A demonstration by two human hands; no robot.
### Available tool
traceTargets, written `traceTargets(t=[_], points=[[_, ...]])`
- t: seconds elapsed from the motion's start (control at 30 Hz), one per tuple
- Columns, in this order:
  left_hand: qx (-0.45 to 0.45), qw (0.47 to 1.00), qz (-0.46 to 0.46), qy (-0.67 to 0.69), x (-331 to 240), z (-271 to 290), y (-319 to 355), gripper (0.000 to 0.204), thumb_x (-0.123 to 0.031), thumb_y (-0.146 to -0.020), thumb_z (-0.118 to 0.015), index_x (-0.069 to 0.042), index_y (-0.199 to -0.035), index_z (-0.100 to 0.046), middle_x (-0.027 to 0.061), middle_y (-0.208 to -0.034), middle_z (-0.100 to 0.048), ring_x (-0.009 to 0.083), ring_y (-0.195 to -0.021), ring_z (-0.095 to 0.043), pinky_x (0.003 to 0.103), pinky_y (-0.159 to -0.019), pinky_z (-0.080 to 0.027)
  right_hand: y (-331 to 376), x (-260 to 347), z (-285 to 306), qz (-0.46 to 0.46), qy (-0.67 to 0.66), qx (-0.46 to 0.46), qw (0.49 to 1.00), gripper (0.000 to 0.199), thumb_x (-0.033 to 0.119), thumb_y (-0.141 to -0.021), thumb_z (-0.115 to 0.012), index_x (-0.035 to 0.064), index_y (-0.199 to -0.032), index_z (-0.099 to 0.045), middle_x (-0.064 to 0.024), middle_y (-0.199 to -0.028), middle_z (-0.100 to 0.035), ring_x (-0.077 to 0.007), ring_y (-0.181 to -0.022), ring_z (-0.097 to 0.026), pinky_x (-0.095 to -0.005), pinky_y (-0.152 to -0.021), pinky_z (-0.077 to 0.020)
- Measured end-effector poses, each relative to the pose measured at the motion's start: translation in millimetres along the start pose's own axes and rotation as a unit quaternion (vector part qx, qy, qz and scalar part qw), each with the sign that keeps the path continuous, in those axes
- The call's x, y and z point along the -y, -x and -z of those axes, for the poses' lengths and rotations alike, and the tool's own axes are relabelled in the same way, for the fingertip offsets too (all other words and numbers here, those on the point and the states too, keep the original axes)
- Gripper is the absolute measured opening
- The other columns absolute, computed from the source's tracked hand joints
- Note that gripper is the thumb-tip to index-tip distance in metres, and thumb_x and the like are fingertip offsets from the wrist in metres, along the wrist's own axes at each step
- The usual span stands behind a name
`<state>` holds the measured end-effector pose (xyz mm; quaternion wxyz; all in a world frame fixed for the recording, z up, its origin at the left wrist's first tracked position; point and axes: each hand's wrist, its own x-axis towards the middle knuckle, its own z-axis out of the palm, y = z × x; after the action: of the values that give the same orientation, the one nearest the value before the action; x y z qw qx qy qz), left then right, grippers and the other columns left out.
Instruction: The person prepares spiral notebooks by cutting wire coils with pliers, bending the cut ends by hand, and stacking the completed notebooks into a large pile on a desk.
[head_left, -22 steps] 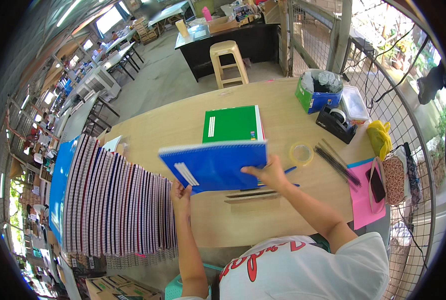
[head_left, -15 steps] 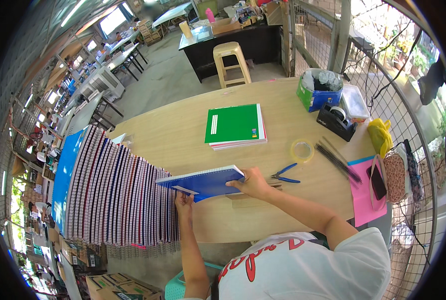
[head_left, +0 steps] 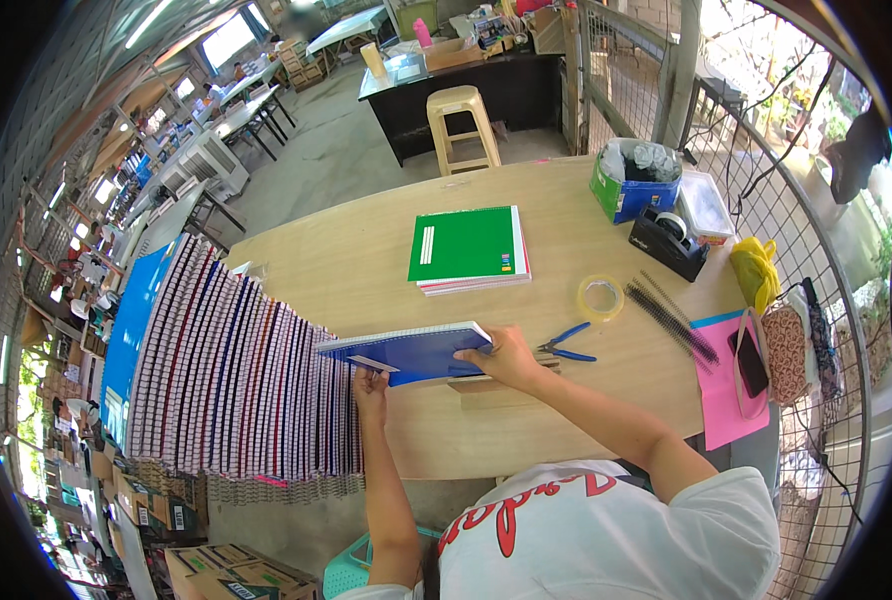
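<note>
A blue-covered notebook (head_left: 421,355) is held tilted above the table, its white page edges facing up. My right hand (head_left: 506,358) grips its right end, thumb on the cover. At its lower left edge, my left hand (head_left: 371,388) has its fingers closed on the notebook, close to the tall stack. That stack of spiral-bound notebooks (head_left: 246,385) leans along the table's left side, with a bright blue cover at its far left. A smaller pile topped by a green notebook (head_left: 466,243) lies beyond my hands. Blue-handled cutting pliers (head_left: 571,345) rest just right of my right hand.
Right of the pliers are a tape roll (head_left: 601,298) and black binding coils (head_left: 672,320). Behind them stand a black tape dispenser (head_left: 669,243) and a green-and-blue box (head_left: 636,185). A phone (head_left: 752,365) lies on a pink sheet (head_left: 721,415) near the wire mesh.
The blue notebook has tilted slightly, and less of its lower flap shows. Both hands keep their hold, and the whole view has shifted a little.
</note>
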<state>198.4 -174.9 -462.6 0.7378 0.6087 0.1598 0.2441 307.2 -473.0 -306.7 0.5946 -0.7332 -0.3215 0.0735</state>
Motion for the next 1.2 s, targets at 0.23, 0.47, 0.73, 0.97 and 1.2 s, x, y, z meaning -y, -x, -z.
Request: traceTargets(t=[0.23,0.47,0.73,0.97,1.2], points=[[0.008,0.998,0.009,-0.056,44.2,-1.5,23.0,0.046,0.012,-0.085,-0.063,-0.006,-0.126,-0.058,0.001,-0.117,-0.062,0.012,-0.103,-0.058,0.023,-0.083,-0.046,18.6,-30.2,8.7,0.015,0.036,-0.003,0.999,0.03,0.01,-0.08,-0.079,0.0015,-0.107,-0.07,-0.0135,-0.088,-0.074,-0.0294,-0.072,-0.07,-0.038,-0.07,-0.0556],[0.109,0.966,0.009,-0.232,64.5,-71.1,75.7,0.048,0.008,-0.086,-0.053,-0.002,-0.133,-0.054,0.0204,-0.138,-0.053,0.0349,-0.123,-0.054,0.043,-0.102,-0.043,94.3,-139.4,73.3,-0.126,-0.097,-0.014,0.987,0.029,0.015,-0.084,-0.08,0.0031,-0.109,-0.07,-0.0052,-0.1,-0.072,-0.0138,-0.095,-0.065,-0.0319,-0.09,-0.0508],[0.159,0.73,-0.37,-0.553,-104.1,-262.9,112.3,0.047,-0.023,-0.091,-0.066,-0.01,-0.135,-0.056,0.0135,-0.133,-0.056,0.0317,-0.125,-0.053,0.055,-0.114,-0.027,94.4,-117.3,83.0,-0.194,-0.203,0.019,0.96,0.035,0.013,-0.083,-0.08,0.0038,-0.116,-0.07,-0.001,-0.103,-0.071,-0.0133,-0.098,-0.064,-0.0314,-0.09,-0.0495],[0.173,0.765,-0.35,-0.512,-79.8,-296.7,106.1,0.031,-0.031,-0.085,-0.071,-0.014,-0.11,-0.068,0.0013,-0.097,-0.066,0.0231,-0.092,-0.06,0.047,-0.091,-0.037,111.6,-226.4,231.6,-0.182,0.609,-0.322,0.701,0.017,0.02,-0.081,-0.072,0.0082,-0.093,-0.071,-0.0077,-0.098,-0.067,-0.0304,-0.096,-0.063,-0.0478,-0.084,-0.0484],[0.076,0.749,-0.362,-0.549,-73.6,-314.4,104.7,0.031,-0.036,-0.079,-0.073,-0.016,-0.102,-0.066,-0.0006,-0.089,-0.066,0.0216,-0.079,-0.055,0.041,-0.077,-0.032,115.6,-219.6,270.0,-0.109,0.601,-0.206,0.765,0.022,0.011,-0.08,-0.071,0.0048,-0.101,-0.066,-0.0129,-0.1,-0.064,-0.0332,-0.104,-0.061,-0.0483,-0.088,-0.0484]])
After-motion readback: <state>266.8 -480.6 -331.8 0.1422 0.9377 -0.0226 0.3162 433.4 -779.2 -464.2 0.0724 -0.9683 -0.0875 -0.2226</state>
